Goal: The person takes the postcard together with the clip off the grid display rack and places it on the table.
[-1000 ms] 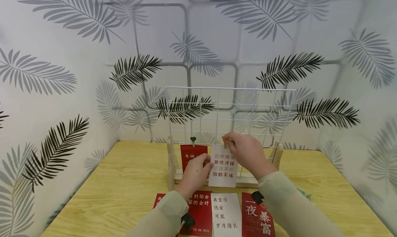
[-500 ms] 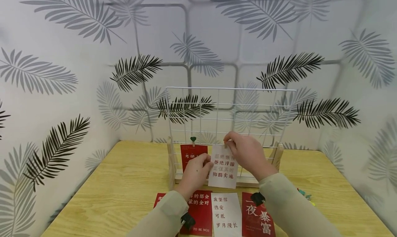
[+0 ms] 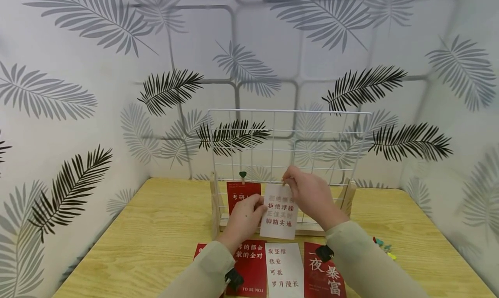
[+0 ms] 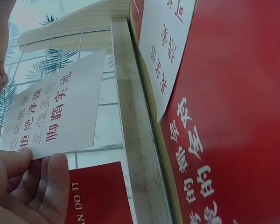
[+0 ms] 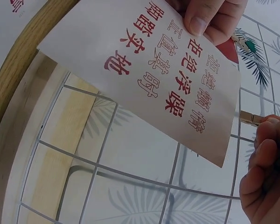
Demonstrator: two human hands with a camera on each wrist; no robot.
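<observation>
My left hand [image 3: 243, 220] pinches a white card [image 3: 278, 228] with red Chinese characters by its left edge, between thumb and fingers. The card is upright in front of a white wire grid rack [image 3: 288, 111]. At its top edge, my right hand [image 3: 312, 196] pinches a small wooden clothespin [image 5: 248, 117]. In the right wrist view a small gap shows between clothespin and card. Left of the white card, a red card [image 3: 239, 189] hangs on the rack from a clip with a green heart [image 3: 243, 175]. My left hand partly covers that red card.
Before the rack lie a red card [image 3: 253, 276], a white card [image 3: 285, 270] and another red card [image 3: 323, 276], with one more partly hidden by the left arm. Small coloured pieces [image 3: 385, 247] lie on the table at right. The rack has a wooden base [image 3: 312, 228].
The white card has come down slightly and a little to the left with my left hand. My right hand has shifted slightly right, and the card's top edge now sits lower against the clothespin.
</observation>
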